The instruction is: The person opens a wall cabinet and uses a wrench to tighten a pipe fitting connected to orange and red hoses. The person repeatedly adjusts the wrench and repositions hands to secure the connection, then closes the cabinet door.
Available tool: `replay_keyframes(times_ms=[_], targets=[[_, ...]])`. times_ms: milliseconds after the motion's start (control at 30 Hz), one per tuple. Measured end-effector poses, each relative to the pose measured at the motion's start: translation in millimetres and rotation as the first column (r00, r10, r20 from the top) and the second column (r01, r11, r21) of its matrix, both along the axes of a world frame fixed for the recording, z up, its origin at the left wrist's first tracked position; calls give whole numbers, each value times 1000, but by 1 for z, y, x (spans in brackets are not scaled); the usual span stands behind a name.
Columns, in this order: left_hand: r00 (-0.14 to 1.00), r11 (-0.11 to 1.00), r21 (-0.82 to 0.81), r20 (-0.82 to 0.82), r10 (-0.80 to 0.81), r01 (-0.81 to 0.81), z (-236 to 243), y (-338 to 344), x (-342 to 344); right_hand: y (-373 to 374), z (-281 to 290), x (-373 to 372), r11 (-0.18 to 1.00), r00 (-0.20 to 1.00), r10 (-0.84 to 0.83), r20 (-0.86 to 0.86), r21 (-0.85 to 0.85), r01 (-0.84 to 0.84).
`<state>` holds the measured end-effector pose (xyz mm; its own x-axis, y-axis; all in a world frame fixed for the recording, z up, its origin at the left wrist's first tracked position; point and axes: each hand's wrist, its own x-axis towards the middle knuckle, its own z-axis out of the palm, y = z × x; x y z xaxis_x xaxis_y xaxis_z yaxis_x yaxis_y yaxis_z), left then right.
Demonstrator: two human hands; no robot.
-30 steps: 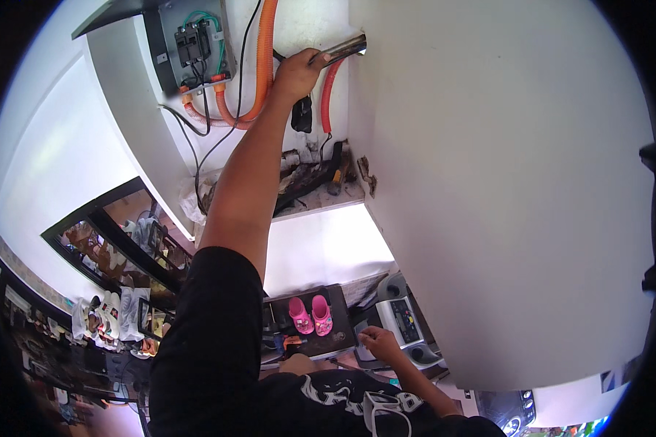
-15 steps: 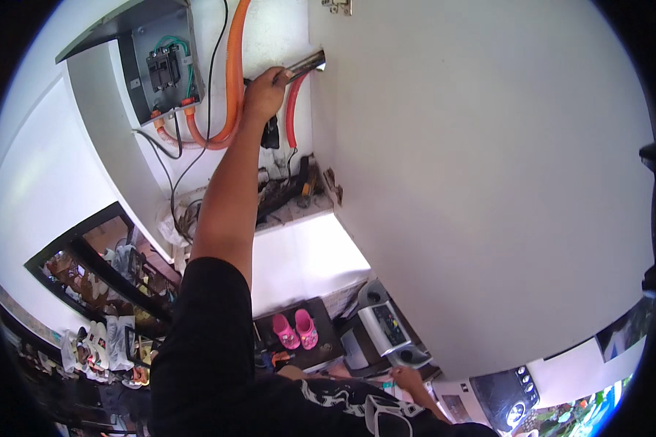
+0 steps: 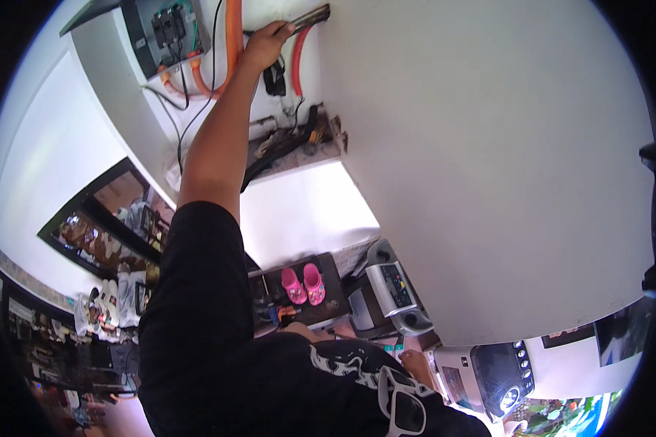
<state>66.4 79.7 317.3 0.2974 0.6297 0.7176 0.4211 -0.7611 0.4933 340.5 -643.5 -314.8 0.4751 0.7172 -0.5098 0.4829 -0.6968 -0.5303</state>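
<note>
The left hand (image 3: 266,42) is up high and wrapped tight round a dark metal tool (image 3: 310,16), a bar or pipe by the look of it, whose far end meets the white wall (image 3: 488,160) right at the corner. The right hand (image 3: 414,358) hangs low near the waist, well apart from the other, and I cannot tell whether it is closed or loose. The worry is what sits just beside that raised fist: orange conduit (image 3: 232,36) and black cables (image 3: 197,109) run down from an open breaker box (image 3: 169,29). If the tool slips off the wall, it could strike those lines, or drop onto the cluttered ledge (image 3: 299,138) below. The arm is at full stretch, so control looks thin.
</note>
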Motion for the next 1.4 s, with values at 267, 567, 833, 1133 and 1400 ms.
replay_keyframes(times_ms=[267, 567, 833, 1133, 1400], targets=[[906, 991, 13, -407, -114, 130, -57, -119, -55, 10, -10, 43, 992, 989, -113, -92, 47, 117], [434, 935, 355, -841, 322, -7, -144, -154, -104, 30, -26, 85, 984, 978, 95, 186, 131, -120], [961, 980, 199, -277, 30, 26, -74, -182, -87, 59, -45, 98, 934, 956, 218, 197, 243, -263], [977, 914, 398, 213, -16, -72, 158, -248, -74, 48, -20, 103, 966, 969, 206, 138, 128, -223], [983, 877, 474, 184, -12, -79, 221, -243, -42, 46, 2, 87, 993, 992, 108, 58, 39, -110]])
